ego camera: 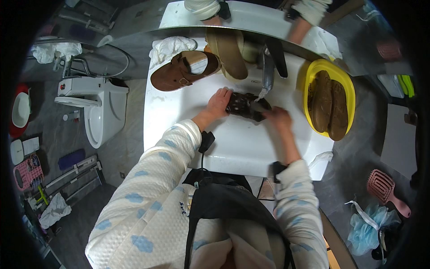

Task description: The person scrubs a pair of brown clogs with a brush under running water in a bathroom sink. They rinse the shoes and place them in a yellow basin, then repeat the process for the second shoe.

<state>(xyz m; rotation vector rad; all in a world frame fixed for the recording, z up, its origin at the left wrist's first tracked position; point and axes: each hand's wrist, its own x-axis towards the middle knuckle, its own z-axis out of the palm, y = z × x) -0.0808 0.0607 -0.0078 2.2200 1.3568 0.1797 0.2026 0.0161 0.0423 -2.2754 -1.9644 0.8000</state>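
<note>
In the white washbasin [242, 144], a wet dark brown shoe or shoe part [243, 106] lies under the metal faucet [267, 70], from which water runs onto it. My left hand [220, 103] holds its left end. At its right end is my right hand [278, 118], blurred, around something thin that I cannot make out, perhaps a brush or scraper. A brown leather clog with a buckle [171, 75] rests on the basin's back left, beside light tan insoles or soles [231, 57] that lean at the back. Two brown soles [321, 104] stand in a yellow plastic basin [352, 97] at the right.
Behind the faucet runs a mirror edge [151, 31]. A crumpled white cloth [171, 48] lies at the back left corner, another white cloth or tissue [321, 159] at the front right. A toilet [109, 111] stands left; a pink hairbrush [383, 188] and blue bath puff [369, 228] hang right.
</note>
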